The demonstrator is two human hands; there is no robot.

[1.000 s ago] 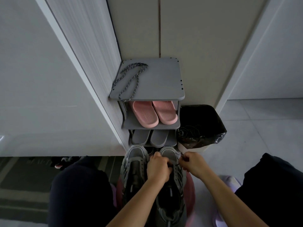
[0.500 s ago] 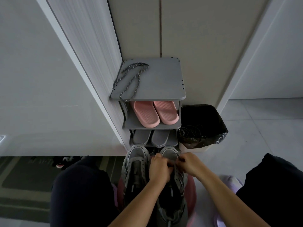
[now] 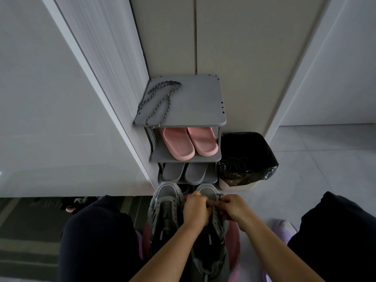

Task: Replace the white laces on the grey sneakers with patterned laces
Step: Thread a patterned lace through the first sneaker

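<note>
1. Knees, dark trousers: one at each side of the lower frame, the sneakers between them.
2. Left sneaker (image 3: 165, 204): grey, toe pointing away from me, just beside my left hand and untouched.
3. Right sneaker (image 3: 209, 192): grey, toe away from me, under both hands. Both sneakers sit on a pink round thing (image 3: 234, 237).
4. Left hand (image 3: 196, 210): fingers curled down on the right sneaker's front, behind the toe.
5. Right hand (image 3: 234, 208): fingers curled, knuckles meeting the left hand over the same spot. I cannot tell whether either hand pinches a lace; the fingertips are hidden.
6. Purple slipper (image 3: 282, 226): on the floor, right of my right arm.
7. Bin (image 3: 248, 155): black bag, right of the rack.
8. Rack (image 3: 199, 102): grey, three shelves, in the corner. Bottom: grey slippers (image 3: 185, 173). Middle: pink slippers (image 3: 189, 143).
9. Patterned laces (image 3: 160, 98): looped on the left of the top shelf, one end over the front edge, well apart from both hands.
</note>
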